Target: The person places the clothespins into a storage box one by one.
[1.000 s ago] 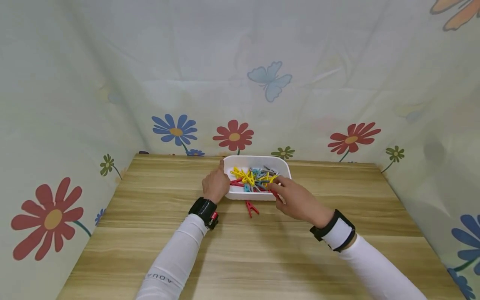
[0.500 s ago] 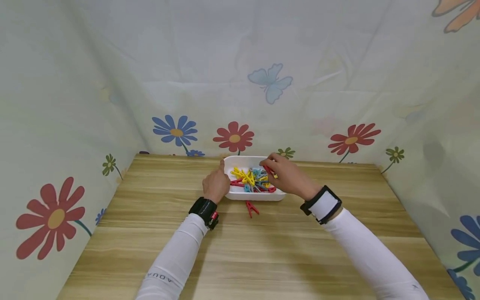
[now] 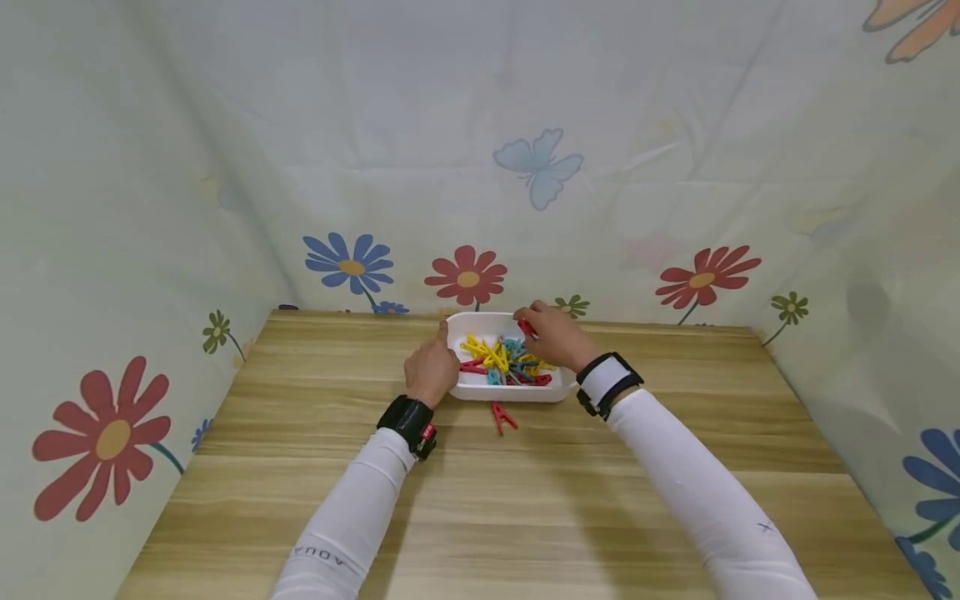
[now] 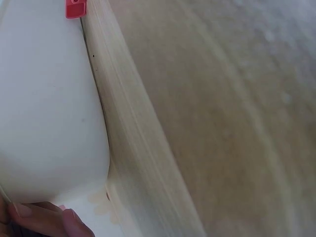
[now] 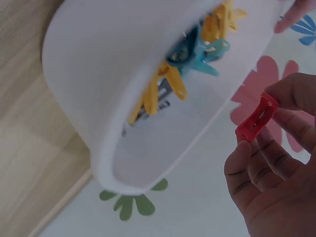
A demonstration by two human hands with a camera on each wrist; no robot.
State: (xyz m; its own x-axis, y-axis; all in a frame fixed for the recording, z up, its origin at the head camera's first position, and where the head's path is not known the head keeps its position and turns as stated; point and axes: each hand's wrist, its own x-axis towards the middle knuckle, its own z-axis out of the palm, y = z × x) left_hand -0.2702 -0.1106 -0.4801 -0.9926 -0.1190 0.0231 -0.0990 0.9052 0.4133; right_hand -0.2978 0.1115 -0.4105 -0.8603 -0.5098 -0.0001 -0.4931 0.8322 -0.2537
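Note:
A white plastic bin (image 3: 517, 395) holds a pile of yellow, blue, grey and red clothespins (image 3: 497, 357). At the bin's left end my left hand (image 3: 432, 367) grips the wall; its fingertips (image 4: 42, 217) show against the outside in the left wrist view. My right hand (image 3: 558, 335) is over the far right part of the bin. Between thumb and finger it pinches a red clothespin (image 5: 256, 117), clear of the pile. Another red clothespin (image 3: 503, 417) lies on the table just in front of the bin.
The wood-grain table (image 3: 480, 508) runs back to a light curtain (image 3: 420, 125) printed with flowers and a butterfly. The same printed cloth stands at both sides. The bin sits close to the table's back edge.
My right hand, pinching the red clothespin, has moved from the bin's front right corner back and left toward the far rim. My left hand and the bin have stayed put.

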